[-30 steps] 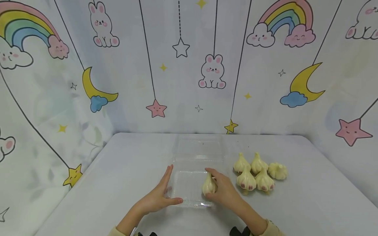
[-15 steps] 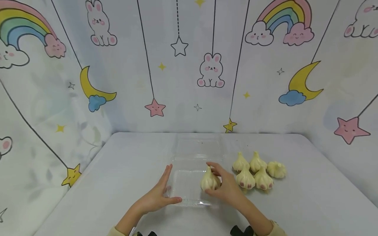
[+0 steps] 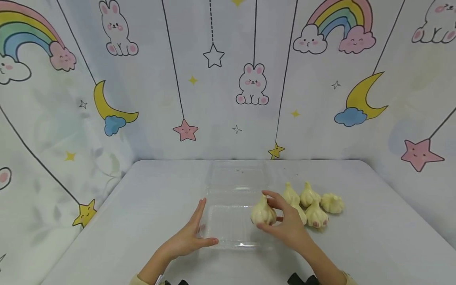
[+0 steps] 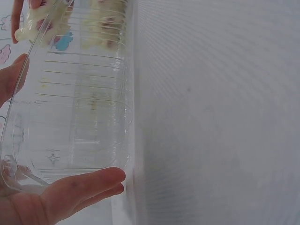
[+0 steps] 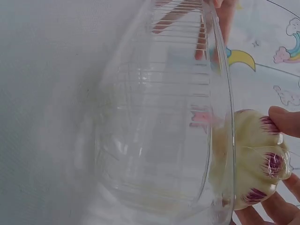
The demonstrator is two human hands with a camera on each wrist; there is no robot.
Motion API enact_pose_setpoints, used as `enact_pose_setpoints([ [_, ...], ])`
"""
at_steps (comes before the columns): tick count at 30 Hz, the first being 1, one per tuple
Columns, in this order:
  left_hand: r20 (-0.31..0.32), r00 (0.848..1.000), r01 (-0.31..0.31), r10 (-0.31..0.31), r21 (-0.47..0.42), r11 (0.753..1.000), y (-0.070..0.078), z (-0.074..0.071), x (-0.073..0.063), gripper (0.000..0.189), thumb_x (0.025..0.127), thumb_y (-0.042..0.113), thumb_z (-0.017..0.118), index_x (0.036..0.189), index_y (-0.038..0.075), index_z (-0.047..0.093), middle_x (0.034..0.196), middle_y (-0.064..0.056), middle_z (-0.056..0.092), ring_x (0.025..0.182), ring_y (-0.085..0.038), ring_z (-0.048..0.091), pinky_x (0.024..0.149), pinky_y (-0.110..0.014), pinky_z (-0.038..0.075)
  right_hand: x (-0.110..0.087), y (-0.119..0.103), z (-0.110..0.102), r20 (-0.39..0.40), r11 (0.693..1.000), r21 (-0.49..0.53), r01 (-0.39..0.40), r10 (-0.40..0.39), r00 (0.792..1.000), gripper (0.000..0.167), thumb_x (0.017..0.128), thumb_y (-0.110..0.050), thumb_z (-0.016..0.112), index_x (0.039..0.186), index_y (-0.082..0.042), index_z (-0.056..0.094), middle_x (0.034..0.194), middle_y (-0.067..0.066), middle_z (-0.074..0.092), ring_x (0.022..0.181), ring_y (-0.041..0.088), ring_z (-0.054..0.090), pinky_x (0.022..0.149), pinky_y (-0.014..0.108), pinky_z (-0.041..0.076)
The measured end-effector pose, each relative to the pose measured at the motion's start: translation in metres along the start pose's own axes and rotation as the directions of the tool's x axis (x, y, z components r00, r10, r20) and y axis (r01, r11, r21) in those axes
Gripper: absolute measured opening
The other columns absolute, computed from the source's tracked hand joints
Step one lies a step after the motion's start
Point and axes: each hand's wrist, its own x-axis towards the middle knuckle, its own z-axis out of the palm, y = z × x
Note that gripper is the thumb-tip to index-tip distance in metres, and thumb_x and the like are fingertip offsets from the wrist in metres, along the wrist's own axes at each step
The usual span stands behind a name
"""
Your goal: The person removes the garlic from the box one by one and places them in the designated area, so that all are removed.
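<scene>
In the head view, a clear plastic clamshell box (image 3: pixel 228 227) lies unfolded on the table. My left hand (image 3: pixel 185 237) rests along its left side with fingers straight and thumb spread. The left wrist view shows the straight fingers (image 4: pixel 89 190) beside the clear wall. My right hand (image 3: pixel 286 223) holds a garlic bulb (image 3: pixel 263 213), pale with its stem up, between thumb and fingers at the box's right edge. In the right wrist view purple streaks mark this garlic bulb (image 5: pixel 260 161), which is raised near the box's rim.
Right of the box stand several more garlic bulbs (image 3: pixel 317 215), one partly hidden behind my right hand. The box's lid half (image 3: pixel 236 176) extends toward the back of the white table (image 3: pixel 160 186). A patterned cloth (image 3: pixel 221 99) hangs behind.
My right hand has moved right and slightly up with the garlic bulb, from over the box's right part to its right edge. My left hand has stayed in place.
</scene>
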Motion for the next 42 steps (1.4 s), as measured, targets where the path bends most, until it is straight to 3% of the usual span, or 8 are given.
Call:
enact_pose_setpoints([
  [25,-0.009,1.0,0.006,-0.006,0.0,1.0,-0.001,0.0,-0.001,0.11,0.076,0.025,0.075,0.147,0.022,-0.009,0.15,-0.016,-0.016,0.131,-0.047,0.017,0.1,-0.054,0.027,-0.01,-0.001,-0.043,-0.061,0.999,-0.026,-0.021,0.019,0.998,0.072,0.068,-0.018,0.082,0.131,-0.022,0.046,0.124,0.012,0.053,0.115,0.028,0.048,0.076,0.041,0.049],
  [32,-0.008,1.0,0.011,-0.011,-0.006,1.0,0.0,0.001,-0.001,0.11,0.076,0.025,0.075,0.147,0.021,-0.009,0.15,-0.015,-0.016,0.136,-0.039,0.0,0.101,-0.053,0.027,-0.012,-0.003,-0.057,-0.082,0.998,-0.052,-0.039,0.035,0.996,0.074,0.07,-0.017,0.08,0.134,-0.018,0.042,0.121,0.013,0.053,0.113,0.022,0.047,0.079,0.042,0.048],
  [42,0.001,1.0,0.007,-0.007,-0.014,1.0,-0.004,0.001,-0.001,0.109,0.077,0.027,0.075,0.147,0.024,-0.009,0.15,-0.015,-0.018,0.127,-0.049,0.025,0.1,-0.054,0.027,-0.014,0.0,-0.084,-0.141,0.992,-0.109,-0.068,0.053,0.989,0.078,0.07,-0.014,0.08,0.136,-0.013,0.038,0.124,0.023,0.051,0.115,0.037,0.045,0.081,0.058,0.045],
])
